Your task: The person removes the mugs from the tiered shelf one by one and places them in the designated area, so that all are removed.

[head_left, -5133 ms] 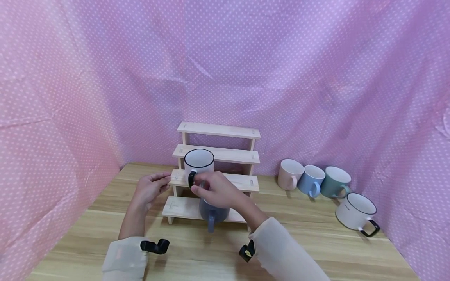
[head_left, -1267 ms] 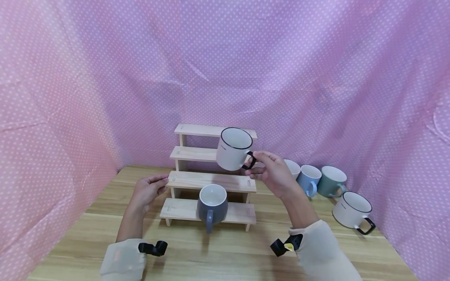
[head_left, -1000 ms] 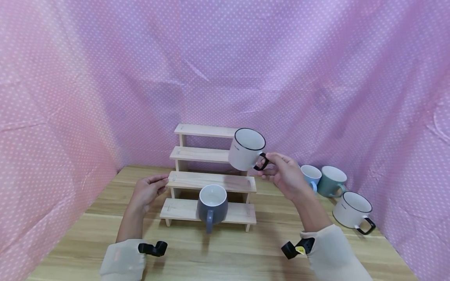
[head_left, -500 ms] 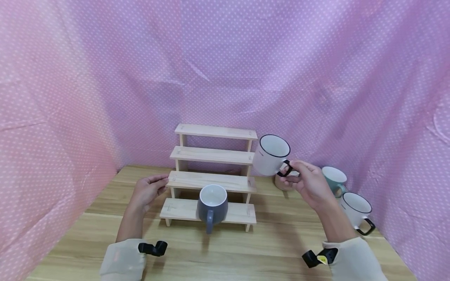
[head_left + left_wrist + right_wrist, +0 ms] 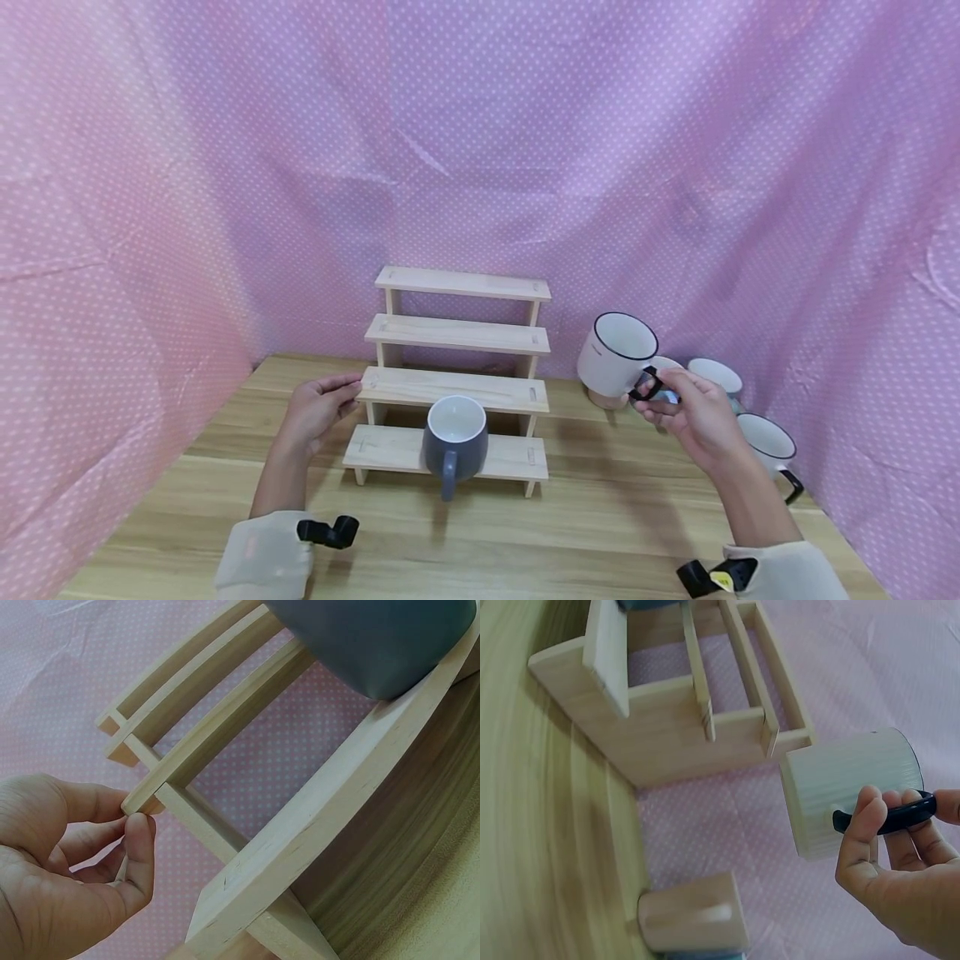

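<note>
By its black handle, my right hand [image 5: 693,412] holds a white mug [image 5: 617,357] with a black rim, raised over the table to the right of the rack. The right wrist view shows fingers curled round that handle [image 5: 900,816]. My left hand [image 5: 318,410] pinches the left end of a shelf of the wooden step rack [image 5: 453,385], second from the bottom; thumb and finger meet at its corner in the left wrist view. A dark grey mug [image 5: 455,446] stands on the lowest shelf, handle toward me.
Behind the held mug and right hand stand a pink mug [image 5: 694,913], a blue mug and a green mug [image 5: 716,375], each partly hidden. Another white mug [image 5: 767,442] with a black handle sits nearer at right. Pink dotted cloth [image 5: 465,167] encloses the wooden table [image 5: 480,542].
The white mug has left the rack's second shelf from the bottom, travelling right and lower in my right hand toward the other mugs. My left hand keeps its place on the shelf end.
</note>
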Demonstrator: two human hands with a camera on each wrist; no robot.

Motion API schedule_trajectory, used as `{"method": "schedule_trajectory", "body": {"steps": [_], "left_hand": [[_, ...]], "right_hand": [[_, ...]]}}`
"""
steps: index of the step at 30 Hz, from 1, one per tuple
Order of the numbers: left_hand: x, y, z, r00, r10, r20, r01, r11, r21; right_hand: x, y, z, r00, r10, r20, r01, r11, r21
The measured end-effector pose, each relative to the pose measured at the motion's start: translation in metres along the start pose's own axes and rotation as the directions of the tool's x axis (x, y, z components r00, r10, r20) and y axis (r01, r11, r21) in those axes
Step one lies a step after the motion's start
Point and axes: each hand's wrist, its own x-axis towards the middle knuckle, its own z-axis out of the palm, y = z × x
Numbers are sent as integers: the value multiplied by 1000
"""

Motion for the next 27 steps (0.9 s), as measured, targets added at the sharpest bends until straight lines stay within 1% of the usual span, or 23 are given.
{"method": "schedule_trajectory", "body": {"steps": [4,9,13,16,22,27], "left_hand": [[-1,0,-1,1000,-1,1,1,1000,3],[0,-1,0,1000,5,-3,-5,1000,-17],[1,-2,0,1000,11,-8,-11,1000,-28],[1,-3,0,1000,11,-11,-11,1000,-24],[1,-4,2,1000,1,-13,-1,1000,-21],[-1,-3,1,1000,-1,-9,1,1000,-17]], "right_hand": [[-7,6,-12,1000,2,-22,-2,1000,-5],[-16,15,-29,997,10,-83,-11,1000,-12],[-23,22,-41,990,23,-142,-28,999,-34],[-29,28,-50,985,29,-171,-37,998,-45],[-40,39,-69,983,33,-182,-41,998,-44],[-47,44,-81,983,23,-180,-24,1000,-1]]}}
